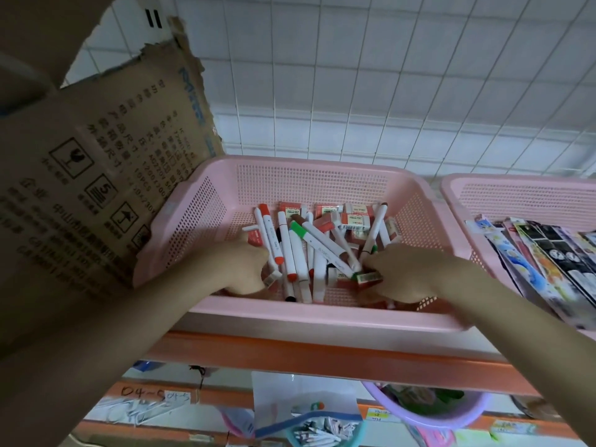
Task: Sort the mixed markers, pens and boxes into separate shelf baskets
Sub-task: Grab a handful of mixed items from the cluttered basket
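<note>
Both hands are sunk in the pink basket (200, 208) of mixed markers (292, 253).
A small box (369, 279) is pinched by the right hand (403, 272); beside the curled left hand (238, 269), whose grasp cannot be told, markers' long axes run away from it.

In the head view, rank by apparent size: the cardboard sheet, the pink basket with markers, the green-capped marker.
1. cardboard sheet, though it is nearer the camera
2. pink basket
3. green-capped marker

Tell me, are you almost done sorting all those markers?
Not nearly. The pink basket is full of white markers mixed with small red boxes. Both hands are in the pile: the left hand among markers, the right hand touching a red box. Only the neighbouring basket of flat packets looks tidy.
</note>
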{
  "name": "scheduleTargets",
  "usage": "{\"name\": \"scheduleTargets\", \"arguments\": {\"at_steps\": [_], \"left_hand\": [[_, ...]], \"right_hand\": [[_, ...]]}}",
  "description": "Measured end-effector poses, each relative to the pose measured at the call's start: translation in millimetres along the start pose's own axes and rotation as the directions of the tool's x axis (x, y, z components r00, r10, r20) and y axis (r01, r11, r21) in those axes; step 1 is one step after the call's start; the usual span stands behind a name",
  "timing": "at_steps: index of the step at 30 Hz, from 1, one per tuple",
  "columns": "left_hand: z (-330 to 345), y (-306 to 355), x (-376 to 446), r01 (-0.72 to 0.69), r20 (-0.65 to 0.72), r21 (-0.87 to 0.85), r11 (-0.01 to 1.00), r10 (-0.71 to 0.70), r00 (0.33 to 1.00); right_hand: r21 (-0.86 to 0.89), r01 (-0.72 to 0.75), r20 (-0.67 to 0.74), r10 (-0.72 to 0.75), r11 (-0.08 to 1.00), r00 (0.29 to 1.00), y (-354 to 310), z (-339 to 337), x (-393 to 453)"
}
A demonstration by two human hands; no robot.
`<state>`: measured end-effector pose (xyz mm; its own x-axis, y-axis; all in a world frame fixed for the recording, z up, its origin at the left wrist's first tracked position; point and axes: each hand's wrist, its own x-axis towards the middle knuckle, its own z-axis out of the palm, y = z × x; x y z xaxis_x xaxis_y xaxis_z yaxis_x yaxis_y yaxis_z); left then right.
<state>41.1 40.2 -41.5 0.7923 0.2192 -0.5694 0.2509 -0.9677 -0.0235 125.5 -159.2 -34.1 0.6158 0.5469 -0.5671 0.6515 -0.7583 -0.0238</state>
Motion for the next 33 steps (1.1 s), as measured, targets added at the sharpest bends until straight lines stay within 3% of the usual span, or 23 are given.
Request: {"name": "scheduleTargets", "arguments": {"at_steps": [8, 12, 17, 19, 21, 24, 28, 33], "left_hand": [[-2.8, -12.0, -3.9, -0.019, -0.03, -0.135, 0.991, 0.015, 0.999], [-21.0, -17.3, -9.1, -0.001, -0.085, -0.277, 0.961, -0.023, 0.996], [-42.8, 3.6, 1.9, -0.069, -0.228, -0.41, 0.909, -0.029, 0.973], [-40.2, 18.5, 15.1, -0.042, -0.204, -0.344, 0.938, -0.031, 0.978], [-32.3, 33.0, 26.9, 0.037, -0.113, -0.17, 0.985, -0.057, 0.992], [-24.7, 42.3, 33.1, 0.102, -0.036, 0.023, 0.995, -0.101, 0.994], [-24.7, 32.9, 26.7, 0.057, -0.07, 0.028, 0.998, -0.055, 0.996], [-21.8, 18.1, 25.0, 0.075, -0.21, 0.012, 0.997, -0.071, 0.975]], "right_hand": [[0.089, -0.031, -0.155, 0.045, 0.996, 0.987, 4.4, -5.6, -6.0], [0.194, -0.005, -0.147, 0.034, 0.981, 0.988, 7.7, -18.2, -10.1], [0.019, -0.039, -0.074, 0.041, 0.999, 0.996, 4.8, -10.8, -10.1], [-0.071, -0.021, -0.042, 0.018, 0.997, 0.999, -1.2, -5.1, -9.1], [-0.123, 0.007, -0.024, -0.01, 0.992, 1.0, -7.5, 0.7, -6.2], [-0.08, 0.011, -0.02, -0.012, 0.997, 1.0, -7.0, 3.2, -1.9], [0.069, -0.013, 0.006, 0.013, 0.998, 1.0, 7.2, -4.8, -5.2], [0.186, 0.012, -0.116, 0.01, 0.983, 0.993, 18.5, -15.4, -14.0]]}}
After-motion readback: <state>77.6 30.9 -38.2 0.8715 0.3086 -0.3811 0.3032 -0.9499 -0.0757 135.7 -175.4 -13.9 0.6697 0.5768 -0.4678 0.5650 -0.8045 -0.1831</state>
